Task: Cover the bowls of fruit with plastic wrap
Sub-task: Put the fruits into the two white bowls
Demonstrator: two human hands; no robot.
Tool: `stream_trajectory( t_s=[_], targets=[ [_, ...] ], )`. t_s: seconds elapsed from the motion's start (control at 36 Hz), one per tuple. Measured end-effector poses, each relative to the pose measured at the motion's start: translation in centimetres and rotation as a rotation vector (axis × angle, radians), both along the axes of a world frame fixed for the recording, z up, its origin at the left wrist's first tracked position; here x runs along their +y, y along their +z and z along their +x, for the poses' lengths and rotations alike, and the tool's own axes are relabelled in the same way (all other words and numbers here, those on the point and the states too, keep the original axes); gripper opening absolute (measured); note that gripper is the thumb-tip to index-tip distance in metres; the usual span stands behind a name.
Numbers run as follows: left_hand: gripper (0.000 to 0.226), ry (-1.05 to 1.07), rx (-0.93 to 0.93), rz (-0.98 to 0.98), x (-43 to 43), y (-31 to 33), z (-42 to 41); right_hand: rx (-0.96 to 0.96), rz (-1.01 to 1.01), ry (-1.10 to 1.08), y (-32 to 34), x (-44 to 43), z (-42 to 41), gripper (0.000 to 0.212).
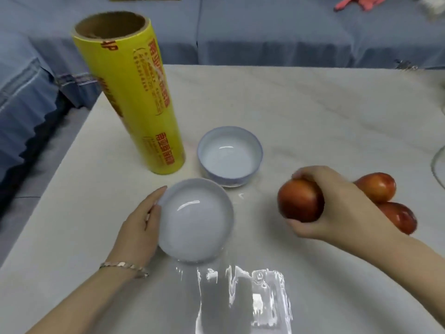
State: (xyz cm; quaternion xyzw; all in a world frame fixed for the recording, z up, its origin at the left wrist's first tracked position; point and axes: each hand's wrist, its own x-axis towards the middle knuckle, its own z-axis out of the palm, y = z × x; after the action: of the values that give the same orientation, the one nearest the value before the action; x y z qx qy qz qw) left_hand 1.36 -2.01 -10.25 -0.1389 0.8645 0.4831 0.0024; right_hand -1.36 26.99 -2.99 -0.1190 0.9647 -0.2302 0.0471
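Observation:
Two empty white bowls stand on the pale table (313, 112). My left hand (140, 227) cups the left side of the near bowl (196, 220), fingers curved round its rim. The far bowl (230, 155) stands just behind it. My right hand (334, 203) grips a red apple (299, 201), held a little above the table to the right of the near bowl. Two more red apples (378, 186) (399, 216) lie behind that hand. A tall yellow roll of plastic wrap (134, 97) stands upright at the left, beside the far bowl.
A sheet of clear plastic wrap (243, 300) lies flat on the table in front of the near bowl. The rim of a glass dish (437, 162) shows at the right edge. Blue cloth-covered furniture (265, 32) stands beyond the table; its left edge drops to the floor.

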Motion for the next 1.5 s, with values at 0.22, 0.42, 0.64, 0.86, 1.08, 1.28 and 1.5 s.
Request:
stream_trajectory(
  t_s=[0.22,0.42,0.64,0.86,1.08,1.28,1.5],
  targets=[
    [0.037,-0.105,-0.022,0.104,3.8,0.1,2.0,0.038,0.015,0.27,0.4,-9.2,2.3,0.064],
    [0.039,-0.088,-0.053,0.13,5.4,0.2,2.2,-0.068,0.302,0.347,-4.5,-8.9,2.1,0.058],
    [0.039,-0.027,-0.087,0.148,5.8,1.1,2.4,0.027,-0.122,-0.069,-1.8,-3.6,4.8,0.058],
    [0.035,-0.025,-0.109,0.276,9.2,0.9,1.8,-0.634,-0.65,-0.36,-3.8,-1.8,6.3,0.041],
    [0.07,0.049,-0.354,0.318,10.0,1.7,-2.3,-0.484,-0.886,-0.583,-4.0,1.0,5.8,0.034],
    [0.049,0.222,-0.329,0.496,9.5,1.6,-7.7,-0.307,-0.943,-0.76,-3.4,4.1,3.2,0.034],
    [0.043,0.188,-0.268,0.458,8.6,1.0,-7.5,-0.27,-0.971,-0.852,-3.4,4.2,-4.0,0.048]
  ],
)
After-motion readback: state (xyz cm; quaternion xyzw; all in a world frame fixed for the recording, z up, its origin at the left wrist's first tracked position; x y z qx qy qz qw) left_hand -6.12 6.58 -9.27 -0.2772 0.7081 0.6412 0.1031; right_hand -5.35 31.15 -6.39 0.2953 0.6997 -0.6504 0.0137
